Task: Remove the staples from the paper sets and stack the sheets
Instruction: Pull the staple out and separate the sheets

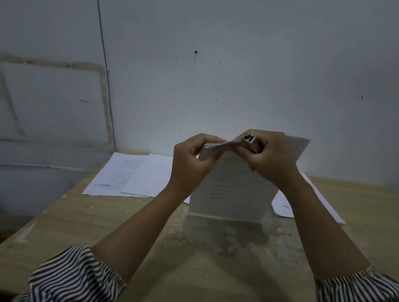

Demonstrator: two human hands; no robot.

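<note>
White paper set [233,190] is held up above the desk [137,230], its lower edge hanging just over the wood. Left hand [192,160] pinches the top left corner of the set between thumb and curled fingers. Right hand [271,157] is curled round a small metal staple remover [249,142], whose tip lies against the same top corner, just beside the left fingers; this grip is tight on the tool. Loose sheets [128,175] lie flat on the desk behind the left wrist, overlapping each other, near the wall [227,56]. More sheets [283,205] lie behind the right forearm, partly hidden by the set. Striped sleeves [79,278] are pushed up on both forearms.
</note>
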